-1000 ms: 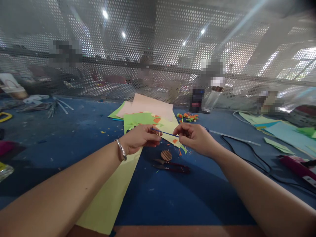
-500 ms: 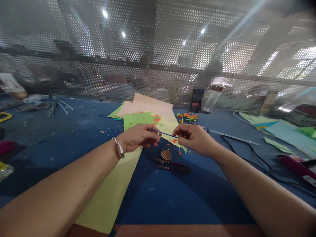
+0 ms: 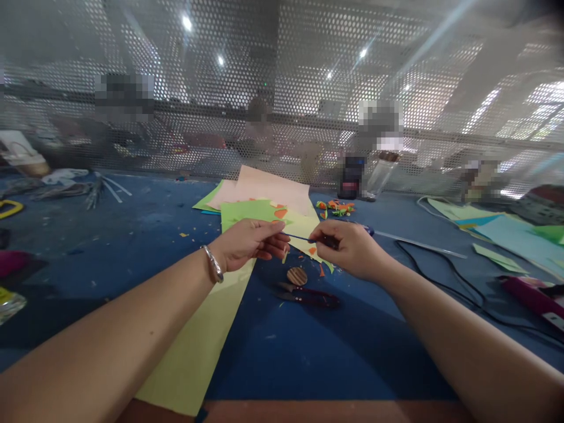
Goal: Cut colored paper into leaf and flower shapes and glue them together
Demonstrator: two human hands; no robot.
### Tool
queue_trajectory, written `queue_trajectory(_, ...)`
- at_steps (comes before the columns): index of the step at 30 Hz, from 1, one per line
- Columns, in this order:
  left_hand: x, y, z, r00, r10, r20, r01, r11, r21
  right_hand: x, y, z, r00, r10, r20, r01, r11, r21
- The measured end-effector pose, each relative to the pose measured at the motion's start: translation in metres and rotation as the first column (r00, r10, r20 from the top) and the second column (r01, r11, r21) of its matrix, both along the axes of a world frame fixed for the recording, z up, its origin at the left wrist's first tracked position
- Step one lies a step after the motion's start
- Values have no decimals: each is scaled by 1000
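Observation:
A thin dark-blue rod or wire [image 3: 297,237] spans the gap between my two hands, a little above the table. My left hand [image 3: 255,239], with a silver bangle at the wrist, pinches its left end between thumb and fingers. The thumb and fingertips of my right hand [image 3: 341,244] close on the other end. A small pale strip [image 3: 285,255] shows by my left fingertips; whether it is held I cannot tell. Below the hands, a round striped wooden disc [image 3: 296,276] lies beside dark thread snips [image 3: 311,295].
Green and cream paper [image 3: 200,346] runs under my left forearm, with pink paper [image 3: 273,188] behind. Orange and green scraps [image 3: 337,207] lie behind my right hand. At right are a black cord [image 3: 453,276], a magenta tool [image 3: 529,299] and coloured sheets [image 3: 506,235]. A perforated screen [image 3: 282,88] stands behind.
My left thumb has straightened and slid forward along the blue rod, and less of the rod shows between the hands. The right hand stays nearly in place.

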State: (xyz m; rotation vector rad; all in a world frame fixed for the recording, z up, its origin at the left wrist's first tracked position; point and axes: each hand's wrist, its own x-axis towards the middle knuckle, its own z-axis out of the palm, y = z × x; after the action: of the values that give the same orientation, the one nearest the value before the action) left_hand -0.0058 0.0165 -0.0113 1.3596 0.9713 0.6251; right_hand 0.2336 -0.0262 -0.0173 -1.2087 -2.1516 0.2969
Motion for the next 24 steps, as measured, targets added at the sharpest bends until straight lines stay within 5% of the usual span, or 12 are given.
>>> queue_trajectory(7, -1, 2, -3, 993, -82, -80, 88, 993, 75, -2, 1, 0, 991, -116, 67, 122, 989, -89)
queue_trajectory(13, -4, 2, -4, 918, -142, -370, 267, 912, 313, -2, 1, -1, 989, -126, 78, 135, 982, -131)
queue_trajectory(19, 2, -1, -4, 981, 102, -163, -25, 907, 420, -6, -1, 0, 996, -84, 37, 87, 991, -97)
queue_trajectory(24, 4, -7, 2, 962, 101, -253, 105, 717, 689, -8, -4, 0, 996, -47, 71, 54, 994, -100)
